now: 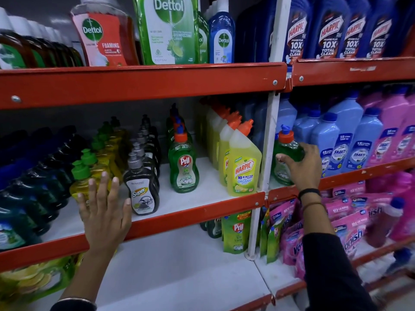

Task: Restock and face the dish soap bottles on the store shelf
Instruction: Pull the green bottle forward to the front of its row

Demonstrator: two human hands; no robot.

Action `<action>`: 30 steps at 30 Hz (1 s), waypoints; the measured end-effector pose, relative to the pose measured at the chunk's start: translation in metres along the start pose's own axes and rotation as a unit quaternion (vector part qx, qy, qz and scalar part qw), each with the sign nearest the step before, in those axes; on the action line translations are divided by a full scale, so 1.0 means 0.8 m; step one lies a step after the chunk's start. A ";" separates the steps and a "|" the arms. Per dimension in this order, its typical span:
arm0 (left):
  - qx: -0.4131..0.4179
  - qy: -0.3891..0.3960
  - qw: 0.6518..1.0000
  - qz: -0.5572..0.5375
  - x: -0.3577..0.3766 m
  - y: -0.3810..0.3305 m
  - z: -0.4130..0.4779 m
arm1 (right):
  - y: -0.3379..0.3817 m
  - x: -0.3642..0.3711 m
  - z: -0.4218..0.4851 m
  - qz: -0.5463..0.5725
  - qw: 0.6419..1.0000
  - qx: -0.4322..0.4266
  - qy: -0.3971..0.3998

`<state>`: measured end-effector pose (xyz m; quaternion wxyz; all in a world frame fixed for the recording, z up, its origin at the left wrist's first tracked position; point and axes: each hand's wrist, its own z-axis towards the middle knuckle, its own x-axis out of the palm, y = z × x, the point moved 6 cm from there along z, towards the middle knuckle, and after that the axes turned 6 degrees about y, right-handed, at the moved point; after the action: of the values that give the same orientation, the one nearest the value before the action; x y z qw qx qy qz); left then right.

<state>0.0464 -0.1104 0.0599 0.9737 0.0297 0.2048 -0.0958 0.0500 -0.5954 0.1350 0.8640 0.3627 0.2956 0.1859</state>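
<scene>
On the middle shelf stand rows of dish soap. A green Pril bottle with an orange cap fronts its row, with a wide gap of bare shelf to its right. A dark grey Super bottle fronts the row to its left, and a yellow bottle with a green cap fronts the row beyond. My left hand is spread flat, fingers apart, against the yellow bottle at the shelf edge. My right hand grips another green Pril bottle standing just right of the white upright post.
Yellow Harpic bottles line up right of the gap. Blue and pink Shakti bottles fill the right bay. Dark blue-green bottles sit at the far left. Dettol and blue Harpic bottles stand above; Pril and Vanish pouches lie below.
</scene>
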 end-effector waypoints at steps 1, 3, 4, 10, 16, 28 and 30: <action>-0.001 0.001 1.000 -0.003 0.000 0.000 0.000 | 0.005 -0.006 -0.007 -0.002 1.000 -0.007 -0.029; -0.006 0.004 1.000 -0.007 0.000 0.000 0.001 | 0.021 -0.019 -0.021 -0.016 0.996 -0.029 -0.082; -0.008 0.007 1.000 -0.009 0.000 0.000 0.001 | 0.031 -0.025 -0.027 -0.025 0.994 -0.042 -0.102; 0.014 0.007 0.999 -0.037 -0.002 0.000 0.001 | 0.091 -0.022 -0.056 0.203 0.979 -0.028 -0.008; 0.033 0.005 0.999 -0.031 -0.004 0.000 0.002 | 0.172 0.071 -0.105 0.399 0.891 -0.080 0.201; 0.057 -0.007 0.998 -0.001 -0.002 -0.002 0.000 | 0.165 0.209 -0.123 0.421 0.853 -0.007 0.308; 0.059 -0.014 0.998 -0.003 -0.002 -0.001 -0.001 | 0.157 0.217 -0.122 0.426 0.850 0.008 0.309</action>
<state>0.0443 -0.1105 0.0596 0.9726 0.0850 0.1853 -0.1114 0.1048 -0.3682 0.1073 0.5609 0.3842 0.3651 0.6360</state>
